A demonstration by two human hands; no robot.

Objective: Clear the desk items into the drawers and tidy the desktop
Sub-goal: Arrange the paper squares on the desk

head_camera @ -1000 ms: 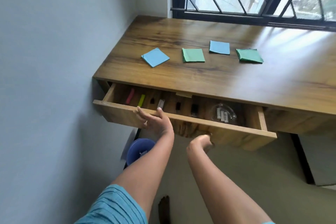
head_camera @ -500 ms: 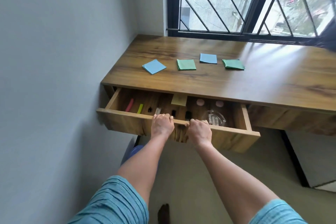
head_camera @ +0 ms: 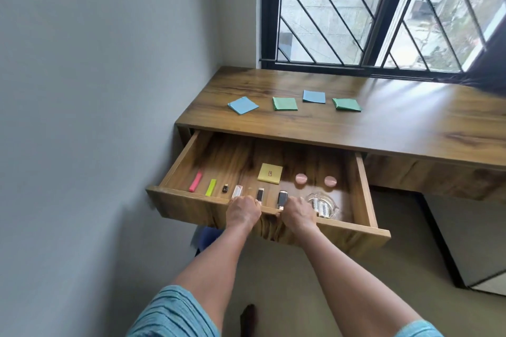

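Left hand [head_camera: 242, 213], right hand [head_camera: 298, 215]: side by side, fingers curled over the top edge of the drawer front, gripping it.

Drawer [head_camera: 186, 208]: open, well out from under the desk [head_camera: 410, 123] at its left end.

Front row in the drawer: pink marker [head_camera: 195, 181], yellow-green marker [head_camera: 210, 187], small dark sticks, glass dish [head_camera: 332, 210] holding batteries [head_camera: 321, 206].

Behind these: yellow sticky pad [head_camera: 270, 173], two pink discs [head_camera: 301, 178].

On the desk: four paper squares [head_camera: 243, 105] in a row, blue, green, blue, green, each apart.

Soft daylight from the window [head_camera: 383, 8], glare on the desk [head_camera: 410, 123], sharp focus, wide-angle bending at edges
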